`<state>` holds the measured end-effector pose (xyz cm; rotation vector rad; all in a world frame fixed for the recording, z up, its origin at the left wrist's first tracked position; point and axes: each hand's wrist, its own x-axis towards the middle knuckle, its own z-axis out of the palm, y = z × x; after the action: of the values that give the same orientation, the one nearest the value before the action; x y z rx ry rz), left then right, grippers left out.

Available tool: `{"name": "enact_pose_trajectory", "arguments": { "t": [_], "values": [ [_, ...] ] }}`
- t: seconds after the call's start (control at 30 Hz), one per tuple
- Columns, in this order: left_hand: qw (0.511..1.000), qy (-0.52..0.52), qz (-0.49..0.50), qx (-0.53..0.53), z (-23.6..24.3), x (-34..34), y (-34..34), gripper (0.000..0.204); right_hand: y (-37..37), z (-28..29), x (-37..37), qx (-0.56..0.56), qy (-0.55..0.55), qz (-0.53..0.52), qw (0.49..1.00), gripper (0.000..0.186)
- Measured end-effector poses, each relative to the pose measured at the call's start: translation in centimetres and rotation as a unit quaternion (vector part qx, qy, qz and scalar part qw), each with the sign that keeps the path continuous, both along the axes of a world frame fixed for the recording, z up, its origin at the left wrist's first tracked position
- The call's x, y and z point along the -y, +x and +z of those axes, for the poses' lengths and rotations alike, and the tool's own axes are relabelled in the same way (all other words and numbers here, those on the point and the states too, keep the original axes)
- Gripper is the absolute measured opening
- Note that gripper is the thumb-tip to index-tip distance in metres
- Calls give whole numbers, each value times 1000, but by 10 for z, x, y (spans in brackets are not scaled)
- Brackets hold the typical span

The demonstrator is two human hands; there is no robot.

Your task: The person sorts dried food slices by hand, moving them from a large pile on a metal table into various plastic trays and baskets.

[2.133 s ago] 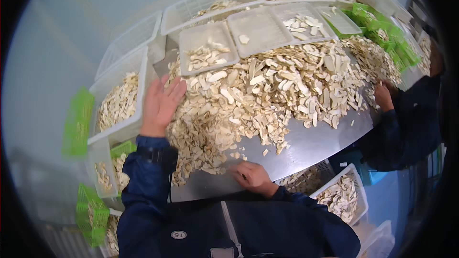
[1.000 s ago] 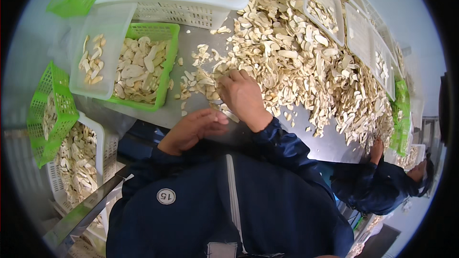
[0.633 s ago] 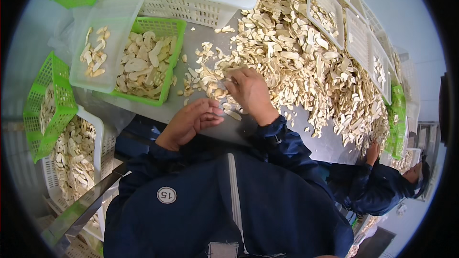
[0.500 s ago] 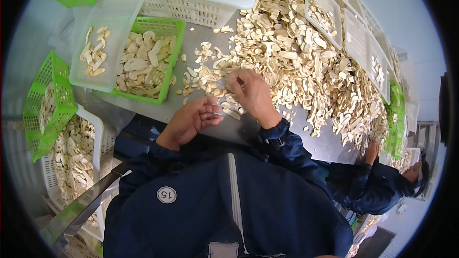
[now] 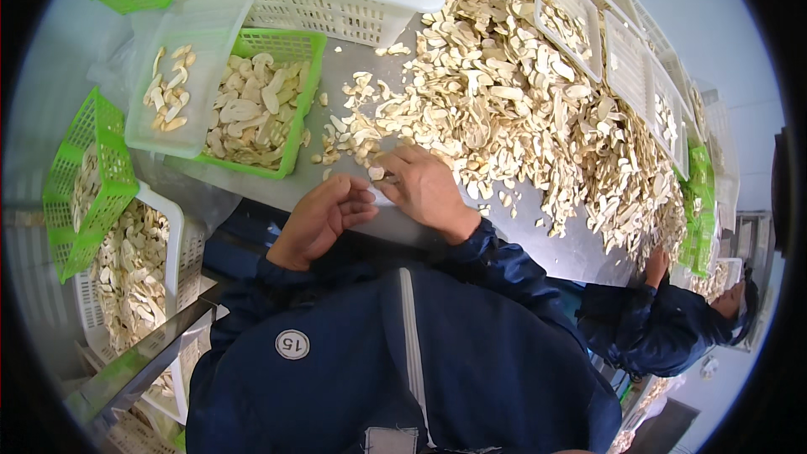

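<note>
Pale dried slices (image 5: 504, 109) lie heaped on the grey desk (image 5: 563, 252). I see my left hand (image 5: 324, 217) and right hand (image 5: 424, 189) meeting at the heap's near edge, fingers curled, pinching one white slice (image 5: 380, 196) between them beside the green basket (image 5: 261, 105).

I see a grey metal table (image 5: 559, 248) under even, bright light. Green baskets (image 5: 84, 176) and white crates (image 5: 353, 0) stand along its left and far edges. Behind them is a pale blue wall (image 5: 714, 8). At the right edge, another person (image 5: 664, 328) works.
</note>
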<state>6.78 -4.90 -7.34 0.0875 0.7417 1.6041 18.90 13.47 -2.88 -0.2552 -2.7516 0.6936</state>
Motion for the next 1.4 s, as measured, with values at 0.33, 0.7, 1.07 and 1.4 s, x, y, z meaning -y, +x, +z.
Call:
{"name": "enact_pose_trajectory", "arguments": {
  "t": [0.33,0.7,1.07,1.4],
  "values": [
    [1000,-16,0,-4,3,3,2,29,8,9,-5,11,10,-32,999,30],
    [1000,-8,-25,-1,-1,1,2,43,9,13,-2,23,-73,-94,993,22],
    [999,-25,-37,4,2,1,2,42,6,8,0,38,-42,-96,994,27],
    [998,-8,-40,-48,-8,12,0,37,-11,0,7,-12,33,-21,999,19]
  ]
}}
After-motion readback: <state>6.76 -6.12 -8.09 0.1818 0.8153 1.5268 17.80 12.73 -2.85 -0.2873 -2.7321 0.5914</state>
